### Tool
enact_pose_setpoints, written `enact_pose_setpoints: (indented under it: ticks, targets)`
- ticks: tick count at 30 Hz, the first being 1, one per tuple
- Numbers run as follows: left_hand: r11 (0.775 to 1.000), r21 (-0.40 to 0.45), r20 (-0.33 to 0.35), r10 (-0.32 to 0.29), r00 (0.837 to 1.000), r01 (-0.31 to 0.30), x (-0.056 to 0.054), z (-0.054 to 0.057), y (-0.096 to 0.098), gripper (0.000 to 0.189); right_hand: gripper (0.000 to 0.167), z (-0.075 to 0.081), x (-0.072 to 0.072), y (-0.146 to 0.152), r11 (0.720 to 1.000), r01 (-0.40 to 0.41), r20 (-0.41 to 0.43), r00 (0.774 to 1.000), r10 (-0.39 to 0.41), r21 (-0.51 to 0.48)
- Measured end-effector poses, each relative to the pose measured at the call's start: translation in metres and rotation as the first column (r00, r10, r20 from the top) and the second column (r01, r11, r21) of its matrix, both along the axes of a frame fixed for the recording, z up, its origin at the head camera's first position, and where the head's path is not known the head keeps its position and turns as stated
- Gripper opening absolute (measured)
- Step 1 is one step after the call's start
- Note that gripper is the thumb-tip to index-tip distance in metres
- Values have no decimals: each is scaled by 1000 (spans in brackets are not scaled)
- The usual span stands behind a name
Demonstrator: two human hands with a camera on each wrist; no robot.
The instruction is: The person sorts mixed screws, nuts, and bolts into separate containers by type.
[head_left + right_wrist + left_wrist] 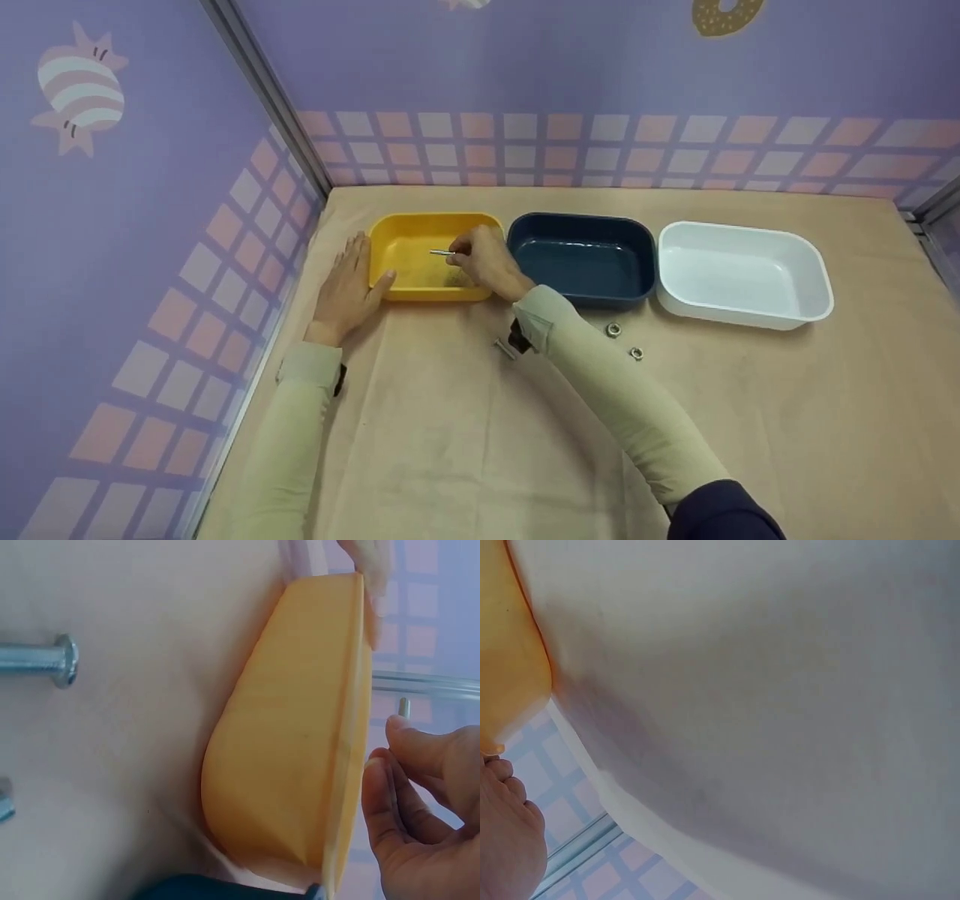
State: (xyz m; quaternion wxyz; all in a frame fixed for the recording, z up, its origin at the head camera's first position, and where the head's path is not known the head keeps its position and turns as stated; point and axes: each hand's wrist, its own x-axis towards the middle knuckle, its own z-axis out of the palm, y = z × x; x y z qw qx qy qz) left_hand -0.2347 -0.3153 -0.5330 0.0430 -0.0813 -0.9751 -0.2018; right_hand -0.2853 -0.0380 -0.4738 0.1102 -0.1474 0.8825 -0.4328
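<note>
My right hand (487, 262) pinches a silvery metal bolt (441, 252) between thumb and fingers, above the yellow tray (435, 294). In the right wrist view the bolt's shank (404, 706) pokes out past the fingertips; its other end is hidden in the grasp. My left hand (346, 292) rests against the tray's left end, fingers extended along the outside and thumb by the front rim. Only part of that left hand (508, 832) shows in the left wrist view. Another bolt (505, 349) lies on the cloth beside the right wrist.
A dark blue tray (581, 301) stands right of the yellow one, then a white tray (742, 317). Two nuts, a larger nut (613, 330) and a smaller nut (637, 353), lie in front of the blue tray. Patterned panels (525, 75) border the table at the back and left.
</note>
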Motion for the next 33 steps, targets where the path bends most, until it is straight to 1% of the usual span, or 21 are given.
enact_pose_setpoints:
  ticks: [2,5,9,11,14,18,24,30,33]
  targets:
    - [1000,-6,-11,-1,1000,1,-2,1,-1,87,16,-1,-4,-4,1000,7,-3,1000,-7,-5]
    - [1000,-11,-26,2,1000,-2,-2,0,-2,86,16,-4,-7,-10,999,24,1,1000,-24,-44]
    - [1000,-5,-38,4,999,-4,-2,0,0,86,13,-7,-10,-13,990,81,24,997,-78,-113]
    - [1000,-8,-35,2,999,-2,-3,0,1,87,12,-8,-12,-14,986,116,42,993,-111,-123]
    - [1000,-18,-26,3,1000,-3,-3,-1,1,87,10,-8,-13,-14,983,138,57,990,-132,-125]
    - [1000,-25,-23,6,1000,-7,-3,-1,0,87,11,-7,-13,-15,983,128,50,991,-122,-133]
    - [999,-32,-22,8,1000,-9,-4,-1,0,88,14,-5,-14,-16,986,119,27,993,-117,-116]
    - [1000,-26,-27,6,1000,-6,-3,0,0,88,30,-7,-14,-15,990,107,4,994,-107,-93]
    - [1000,-28,-27,3,1000,-4,-2,0,0,88,32,-8,-14,-14,990,94,-1,996,-94,-101]
